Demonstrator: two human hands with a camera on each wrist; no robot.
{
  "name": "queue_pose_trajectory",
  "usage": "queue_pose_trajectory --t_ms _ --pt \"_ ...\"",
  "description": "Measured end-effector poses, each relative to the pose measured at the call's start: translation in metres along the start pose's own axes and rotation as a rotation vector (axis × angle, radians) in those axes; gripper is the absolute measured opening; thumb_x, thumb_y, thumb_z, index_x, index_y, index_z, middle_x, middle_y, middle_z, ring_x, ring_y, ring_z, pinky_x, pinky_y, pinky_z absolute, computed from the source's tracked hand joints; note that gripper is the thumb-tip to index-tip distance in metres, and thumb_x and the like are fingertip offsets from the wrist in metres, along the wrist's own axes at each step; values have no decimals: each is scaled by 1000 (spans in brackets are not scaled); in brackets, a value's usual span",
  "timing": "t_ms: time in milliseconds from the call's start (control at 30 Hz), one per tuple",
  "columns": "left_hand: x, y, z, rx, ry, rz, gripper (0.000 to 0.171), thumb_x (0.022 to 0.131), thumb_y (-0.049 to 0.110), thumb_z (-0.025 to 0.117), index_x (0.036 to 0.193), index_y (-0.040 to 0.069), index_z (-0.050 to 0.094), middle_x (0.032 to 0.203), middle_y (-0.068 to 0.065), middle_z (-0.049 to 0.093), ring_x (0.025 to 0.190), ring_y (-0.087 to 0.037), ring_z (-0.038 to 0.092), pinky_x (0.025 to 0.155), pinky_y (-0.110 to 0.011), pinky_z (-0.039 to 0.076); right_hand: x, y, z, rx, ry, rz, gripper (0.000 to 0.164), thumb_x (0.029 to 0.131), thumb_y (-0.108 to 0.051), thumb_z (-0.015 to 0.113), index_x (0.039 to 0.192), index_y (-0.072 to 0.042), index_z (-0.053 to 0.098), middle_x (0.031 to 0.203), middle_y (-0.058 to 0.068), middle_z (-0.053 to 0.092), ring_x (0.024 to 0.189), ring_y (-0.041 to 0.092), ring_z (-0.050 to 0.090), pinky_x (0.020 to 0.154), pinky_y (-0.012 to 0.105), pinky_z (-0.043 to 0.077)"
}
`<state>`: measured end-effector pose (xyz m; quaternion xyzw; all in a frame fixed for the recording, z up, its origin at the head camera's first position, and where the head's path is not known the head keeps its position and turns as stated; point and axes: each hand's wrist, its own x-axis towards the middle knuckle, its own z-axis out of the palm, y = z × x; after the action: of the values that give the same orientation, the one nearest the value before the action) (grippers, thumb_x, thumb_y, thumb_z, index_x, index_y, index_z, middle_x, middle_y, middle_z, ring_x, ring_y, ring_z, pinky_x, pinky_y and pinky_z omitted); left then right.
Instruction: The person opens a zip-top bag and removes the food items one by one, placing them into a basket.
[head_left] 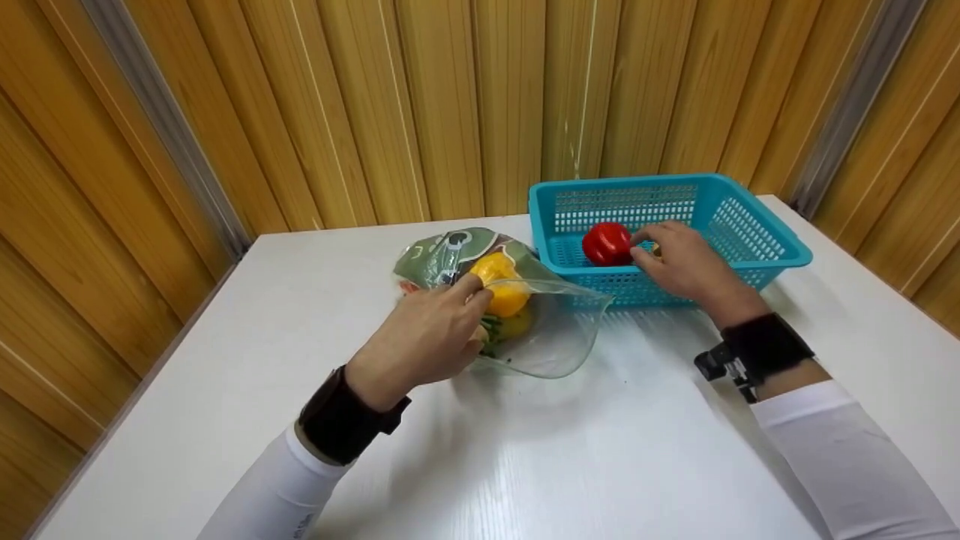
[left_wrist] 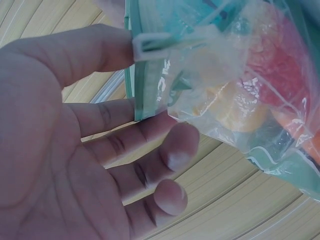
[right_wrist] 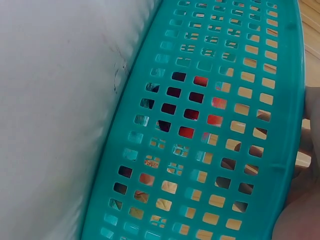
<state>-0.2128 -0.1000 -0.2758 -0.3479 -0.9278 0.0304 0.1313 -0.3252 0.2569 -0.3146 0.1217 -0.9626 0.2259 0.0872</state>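
Note:
My left hand pinches the zip edge of a clear and green zip bag lying on the table. Between thumb and forefinger the white slider shows in the left wrist view; the other fingers stay loose. Inside the bag are a yellow bell pepper, something green and stalky, and a red item. My right hand reaches over the near rim of a blue plastic basket, fingers loosely bent. Beside its fingertips a red bell pepper lies in the basket; a small yellowish thing shows behind the thumb.
The white table extends in front of both arms. Wood-patterned panels stand behind it and at both sides. The bag's open mouth faces right, close against the basket's left front corner.

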Motion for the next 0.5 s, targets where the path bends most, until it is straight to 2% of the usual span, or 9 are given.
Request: queue_pose_trajectory --t_ms 200,500 --pt "0 0 0 3 -10 0 40 93 18 63 131 6 57 116 -8 57 83 -20 56 71 -31 56 0 0 0 -16 -4 -44 38 104 -25 48 129 2 59 133 26 54 114 40 55 96 57 49" --pt "0 0 0 -1 8 -3 39 92 17 63 129 5 58 115 -8 58 85 -20 59 73 -32 56 -4 -15 -3 -48 22 -87 37 100 -23 55 128 1 60 129 25 58 111 41 59 94 57 51"
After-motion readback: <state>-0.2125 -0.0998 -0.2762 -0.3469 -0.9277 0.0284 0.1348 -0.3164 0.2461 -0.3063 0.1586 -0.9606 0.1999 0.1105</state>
